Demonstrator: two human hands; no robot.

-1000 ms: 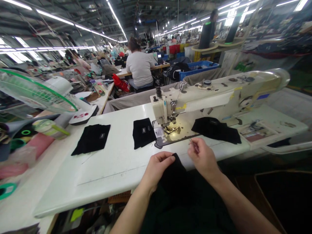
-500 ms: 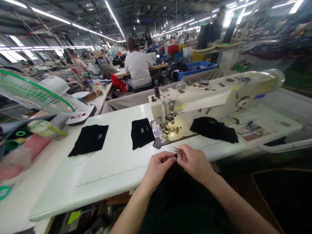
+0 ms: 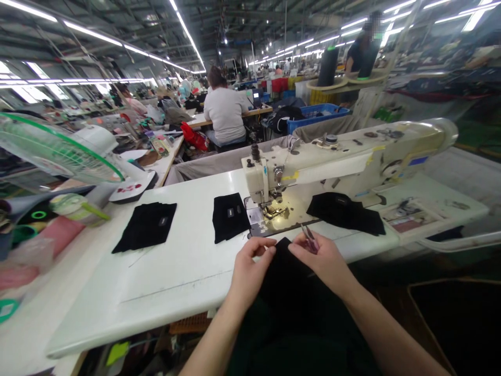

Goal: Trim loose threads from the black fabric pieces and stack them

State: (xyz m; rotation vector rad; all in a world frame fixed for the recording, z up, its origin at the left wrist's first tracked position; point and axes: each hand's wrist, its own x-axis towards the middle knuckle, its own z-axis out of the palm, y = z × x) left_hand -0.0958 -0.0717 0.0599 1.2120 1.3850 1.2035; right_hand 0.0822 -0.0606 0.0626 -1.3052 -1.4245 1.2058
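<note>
At the front edge of the sewing table, my left hand (image 3: 252,266) pinches the upper left corner of a black fabric piece (image 3: 284,261). My right hand (image 3: 323,256) is closed around small thread snips (image 3: 310,239), blades pointing up, while its thumb and fingers grip the fabric's right corner. The lower part of this piece blends into dark clothing below. Just beyond my hands is a sewing machine (image 3: 270,177) with its needle area lit. Left of the needle lies a black piece with small labels (image 3: 230,216); another black piece (image 3: 344,213) lies to the right.
A stack of black labelled pieces (image 3: 144,227) lies on the left of the white table (image 3: 188,261). A green-rimmed fan (image 3: 58,149) stands beyond it. A person in a white top (image 3: 225,112) sits ahead, near a blue crate (image 3: 317,116). Thread cones (image 3: 327,65) stand behind the machine.
My hands have moved slightly apart, and the fabric's top edge now shows spread between them. The snips have turned from pointing left at the fabric to pointing upward in my right hand.
</note>
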